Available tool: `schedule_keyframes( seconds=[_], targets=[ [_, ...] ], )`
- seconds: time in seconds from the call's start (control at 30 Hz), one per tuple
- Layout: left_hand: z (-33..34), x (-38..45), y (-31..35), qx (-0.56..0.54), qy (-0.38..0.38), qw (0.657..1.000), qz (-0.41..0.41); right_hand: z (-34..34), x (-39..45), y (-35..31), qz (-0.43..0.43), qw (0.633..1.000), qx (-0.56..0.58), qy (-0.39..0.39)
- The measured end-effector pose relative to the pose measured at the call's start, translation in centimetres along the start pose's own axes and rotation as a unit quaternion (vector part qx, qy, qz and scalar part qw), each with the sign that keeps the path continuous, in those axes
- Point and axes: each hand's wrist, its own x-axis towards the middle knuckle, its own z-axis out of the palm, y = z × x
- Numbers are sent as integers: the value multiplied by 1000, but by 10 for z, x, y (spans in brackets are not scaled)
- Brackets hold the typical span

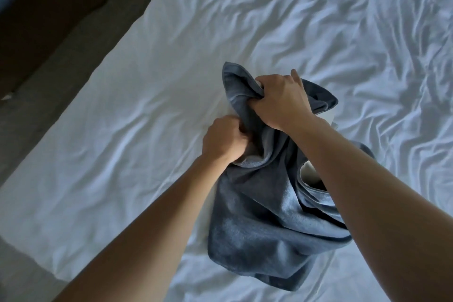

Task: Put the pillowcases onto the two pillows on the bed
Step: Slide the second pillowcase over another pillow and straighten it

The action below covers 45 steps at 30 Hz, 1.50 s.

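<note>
A dark blue pillowcase (pixel 259 223) hangs bunched above the white bed, its lower part resting on the sheet. My left hand (pixel 224 140) grips a fold at its left edge. My right hand (pixel 282 99) clutches the upper fabric, fingers curled into it. A white pillow (pixel 309 173) shows only as small patches through a gap in the cloth and near my right hand; most of it is hidden inside the case.
A wrinkled white sheet (pixel 122 110) covers the bed, whose left edge runs diagonally from upper middle to lower left. Beyond it lie grey carpet (pixel 61 51) and dark furniture (pixel 49 0) at the top left.
</note>
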Motion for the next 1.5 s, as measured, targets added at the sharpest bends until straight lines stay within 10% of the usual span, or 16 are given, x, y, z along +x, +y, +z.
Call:
schedule_keyframes(
  seconds=[0.87,1.2,1.5],
  targets=[
    [-73,-3,-30,64,100,993,1,24,-74,46,35,963,-259,-66],
    [-32,-8,20,207,188,897,343,25,-59,26,-5,965,-259,-38],
    [-113,21,-63,-13,293,955,-45,17,-39,24,-11,970,-241,-13]
  ],
)
